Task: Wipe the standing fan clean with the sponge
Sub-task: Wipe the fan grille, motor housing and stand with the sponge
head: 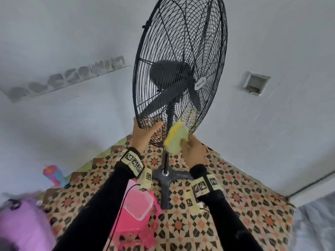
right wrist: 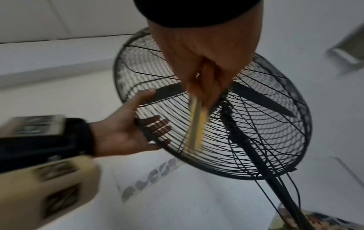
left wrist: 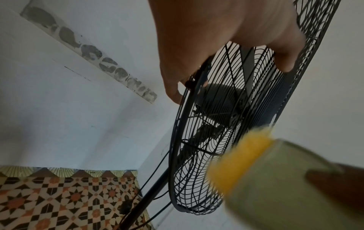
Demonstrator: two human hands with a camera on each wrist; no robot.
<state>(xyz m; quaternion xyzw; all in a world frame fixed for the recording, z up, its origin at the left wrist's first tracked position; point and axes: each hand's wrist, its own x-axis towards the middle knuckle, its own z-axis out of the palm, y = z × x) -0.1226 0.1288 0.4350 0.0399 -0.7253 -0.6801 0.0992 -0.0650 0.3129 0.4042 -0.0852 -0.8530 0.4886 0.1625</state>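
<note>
left hand fingers curled round fan rim; right hand fingers pinching sponge

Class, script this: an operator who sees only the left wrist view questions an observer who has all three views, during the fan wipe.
Operator: Who holds the sponge? I see only a fingertip.
Observer: The right hand grips the sponge, fingers on its green face, at the lower part of the fan guard.
Operator: What stands near the fan's foot?
Observer: A pink stool stands beside the fan base on the patterned floor.
</note>
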